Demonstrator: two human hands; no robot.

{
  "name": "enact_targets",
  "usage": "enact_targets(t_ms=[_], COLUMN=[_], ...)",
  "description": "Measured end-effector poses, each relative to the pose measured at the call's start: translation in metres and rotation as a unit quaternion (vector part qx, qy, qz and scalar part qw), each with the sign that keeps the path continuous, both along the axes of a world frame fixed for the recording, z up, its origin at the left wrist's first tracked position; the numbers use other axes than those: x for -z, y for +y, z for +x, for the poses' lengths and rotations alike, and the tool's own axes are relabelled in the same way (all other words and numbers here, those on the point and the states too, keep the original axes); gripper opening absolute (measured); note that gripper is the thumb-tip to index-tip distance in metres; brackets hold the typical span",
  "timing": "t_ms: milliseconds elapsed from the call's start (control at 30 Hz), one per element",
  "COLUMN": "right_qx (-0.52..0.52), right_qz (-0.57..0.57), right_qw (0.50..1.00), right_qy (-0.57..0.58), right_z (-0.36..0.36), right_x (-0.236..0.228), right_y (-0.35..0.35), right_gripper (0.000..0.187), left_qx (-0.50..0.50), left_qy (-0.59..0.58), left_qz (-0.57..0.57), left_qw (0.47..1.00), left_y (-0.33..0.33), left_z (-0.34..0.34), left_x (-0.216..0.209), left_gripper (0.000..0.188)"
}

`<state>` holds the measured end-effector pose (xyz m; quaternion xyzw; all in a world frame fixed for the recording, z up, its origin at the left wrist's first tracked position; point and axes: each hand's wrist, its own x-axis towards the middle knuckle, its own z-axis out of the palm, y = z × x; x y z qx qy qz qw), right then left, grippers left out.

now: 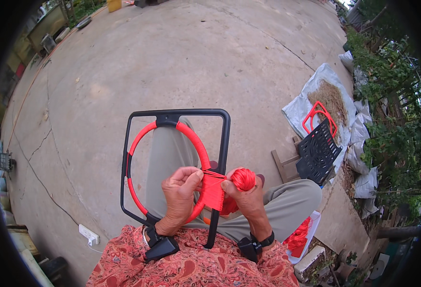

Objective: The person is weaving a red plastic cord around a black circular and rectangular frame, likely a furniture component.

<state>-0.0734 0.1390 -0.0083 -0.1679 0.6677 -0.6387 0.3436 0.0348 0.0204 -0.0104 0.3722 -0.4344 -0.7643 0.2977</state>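
A black rectangular frame [226, 138] with a ring [198, 143] inside it rests upright against my lap. Red cord is wound round most of the ring; short black stretches show between. From the ring's right side to the frame's right bar runs a flat band of red cord [212, 193]. My left hand [178, 193] is closed in a pinch on the red cord at the band's upper left. My right hand [249, 203] is closed round a bundle of red cord [243, 179], its thumb at the band's right edge. The undersides of my fingers are hidden.
At the right, a black slotted panel [318, 150] leans over a wooden stool [285, 165], beside a red frame [311, 117] and a pale sheet [299, 103] bearing brown grain. A white box [313, 227] with red cord lies by my knee. A power strip [88, 234] sits on the left.
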Motion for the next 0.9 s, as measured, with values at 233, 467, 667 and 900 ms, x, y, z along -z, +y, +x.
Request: enact_targets(t_ms=[233,467,667,900], right_qx=[-0.01,-0.042,-0.102,-0.102], right_qz=[-0.056,-0.094,-0.153,-0.194], right_qw=[0.996,0.989,0.961,0.948], right_qy=[-0.073,-0.102,-0.205,-0.232], right_z=[-0.003,-0.02,-0.019,-0.018], right_x=[0.003,0.006,0.021,0.024], right_y=[0.002,0.017,0.014,0.024], right_gripper=[0.017,0.017,0.016,0.011], left_qx=[0.028,0.063,0.041,0.073], left_qy=[-0.025,0.075,0.042,0.037], left_qz=[-0.178,-0.205,-0.113,-0.117], left_qw=[0.983,0.974,0.992,0.99], left_y=[0.002,0.001,0.004,0.005], left_z=[0.001,-0.01,-0.001,-0.002], left_x=[0.009,0.014,0.012,0.013], left_gripper=[0.003,0.002,0.002,0.003])
